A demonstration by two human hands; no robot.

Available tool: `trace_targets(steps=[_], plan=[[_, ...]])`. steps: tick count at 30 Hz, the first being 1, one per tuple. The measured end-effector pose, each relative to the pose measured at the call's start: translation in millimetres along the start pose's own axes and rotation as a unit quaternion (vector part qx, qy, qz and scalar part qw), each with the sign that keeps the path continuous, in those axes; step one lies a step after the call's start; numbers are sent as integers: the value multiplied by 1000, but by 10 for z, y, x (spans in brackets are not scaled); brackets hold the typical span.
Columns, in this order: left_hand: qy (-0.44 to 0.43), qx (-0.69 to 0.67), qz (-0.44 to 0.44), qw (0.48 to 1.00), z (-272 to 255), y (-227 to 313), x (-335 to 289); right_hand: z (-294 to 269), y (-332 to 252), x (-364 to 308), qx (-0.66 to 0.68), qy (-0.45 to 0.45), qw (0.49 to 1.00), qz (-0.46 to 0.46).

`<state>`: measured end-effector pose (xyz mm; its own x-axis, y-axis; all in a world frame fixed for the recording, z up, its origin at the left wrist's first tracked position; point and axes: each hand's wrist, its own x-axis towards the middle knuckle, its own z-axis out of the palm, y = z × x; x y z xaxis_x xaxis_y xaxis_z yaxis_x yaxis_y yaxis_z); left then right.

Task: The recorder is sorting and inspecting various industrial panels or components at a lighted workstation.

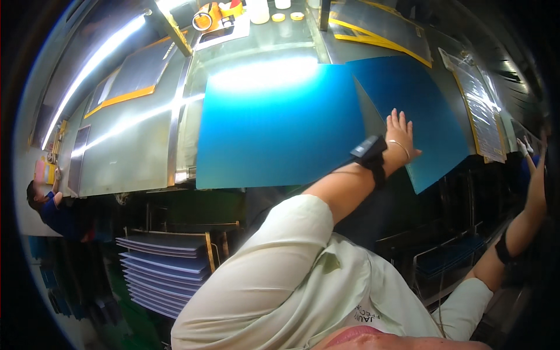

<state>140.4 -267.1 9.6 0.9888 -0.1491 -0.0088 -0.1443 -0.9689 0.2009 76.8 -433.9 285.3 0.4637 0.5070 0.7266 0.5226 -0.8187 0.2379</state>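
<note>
Bench (256,51): glossy gry-grn top, metal strip (177,125) L of ctr. On it: lg blue sheet (280,134), flat, ctr; second blue sheet (440,114), R of 1st, angled, wedge gap btwn, widest at near end. Far side: orange tape roll (203,21), white container (258,11), 2 sm. yellow rnd items (278,18). L: yellow-edged panel (137,70). R: addl. yellow-edged panels (479,108). Below, L: rack (211,251) w/ tiered blue, lt-edged shts (166,268).

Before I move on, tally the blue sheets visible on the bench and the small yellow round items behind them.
Blue sheets: 2, the middle sheet and the right-hand sheet under the left hand
Small yellow round items: 2, the left item and the right item
Total: 4
</note>
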Motion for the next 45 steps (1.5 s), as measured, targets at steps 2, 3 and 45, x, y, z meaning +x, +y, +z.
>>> trace_targets(steps=[2,3,45], plan=[[-62,-230,44,970,-118,-318,126,103,-64,-203,121,-63,987,-84],[-67,-406,4,911,-346,-522,112,195,-160,-325,148,-75,982,-85],[227,-524,-369,733,-547,-2911,-3751,1884,-2005,-1848,511,-157,718,446]])
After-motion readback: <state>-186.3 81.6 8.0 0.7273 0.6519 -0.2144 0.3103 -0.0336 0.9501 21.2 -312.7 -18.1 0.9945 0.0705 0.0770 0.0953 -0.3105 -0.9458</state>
